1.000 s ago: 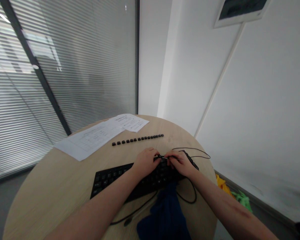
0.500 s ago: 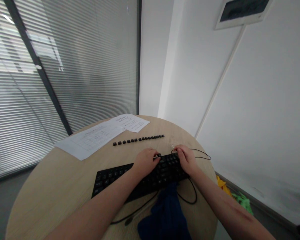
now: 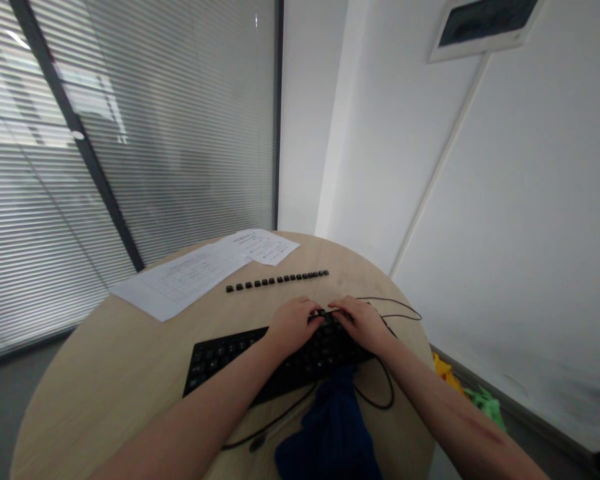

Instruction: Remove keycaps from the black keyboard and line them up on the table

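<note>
Apparently, I am working a keycap (image 3: 322,312) at the keyboard's (image 3: 303,363) far edge, left hand (image 3: 293,323) and right hand (image 3: 362,324) flanking it, grips indiscernible; the next move is probably requiring careful pinching.

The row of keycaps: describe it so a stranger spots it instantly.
Find the round table. On it, between the white papers and the black keyboard, runs the row of keycaps. Unlike either neighbour, it is many separate small black pieces, spaced in one line.
</note>
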Demonstrator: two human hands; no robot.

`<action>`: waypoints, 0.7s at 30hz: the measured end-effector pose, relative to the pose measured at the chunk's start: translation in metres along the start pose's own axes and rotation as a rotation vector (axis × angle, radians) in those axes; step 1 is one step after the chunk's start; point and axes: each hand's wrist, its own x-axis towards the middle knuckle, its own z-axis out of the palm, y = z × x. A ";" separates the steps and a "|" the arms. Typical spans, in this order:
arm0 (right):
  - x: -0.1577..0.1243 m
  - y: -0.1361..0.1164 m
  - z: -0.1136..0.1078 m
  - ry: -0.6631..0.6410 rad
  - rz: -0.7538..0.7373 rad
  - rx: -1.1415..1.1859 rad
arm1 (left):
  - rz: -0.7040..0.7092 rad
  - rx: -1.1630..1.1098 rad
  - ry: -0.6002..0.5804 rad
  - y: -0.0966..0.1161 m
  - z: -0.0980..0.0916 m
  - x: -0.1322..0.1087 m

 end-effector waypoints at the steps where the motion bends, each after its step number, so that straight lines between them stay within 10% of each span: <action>1: 0.000 -0.001 0.000 -0.006 -0.012 -0.006 | 0.006 -0.008 -0.002 0.000 0.000 0.000; 21: 0.000 -0.008 0.000 -0.034 -0.044 -0.039 | 0.066 0.014 -0.089 0.002 -0.002 -0.001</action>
